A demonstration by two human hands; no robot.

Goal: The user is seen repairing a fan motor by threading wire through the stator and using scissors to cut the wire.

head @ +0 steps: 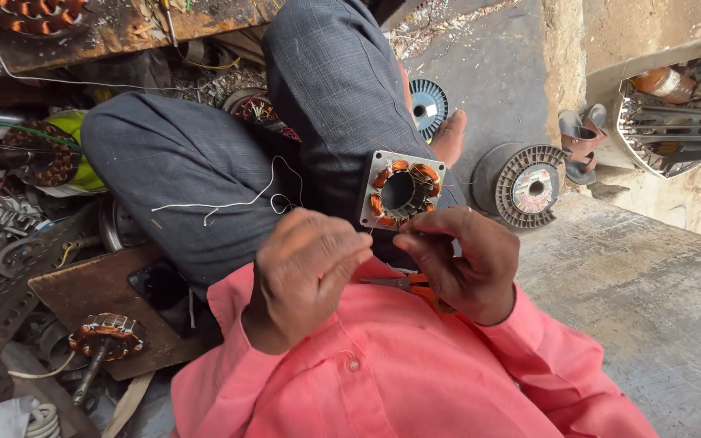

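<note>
Carefully, with the right hand (464, 264) pinching what seems a fine wire beside the stator (402, 191), keep it taut while the half-curled, empty left hand (306, 272) steadies.

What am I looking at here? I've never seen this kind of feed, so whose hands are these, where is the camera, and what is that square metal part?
There is one picture, from a camera worn on the person's head, looking down at their lap. The person sits cross-legged in a pink shirt and grey checked trousers. The square grey metal motor stator with copper windings rests on one leg. The left hand and the right hand meet just below it, fingertips pinched together; what they pinch is too small to tell. Orange-handled scissors lie on the lap beneath. A loose white thread lies on the trousers. Two round ribbed wire spools sit on the concrete floor.
</note>
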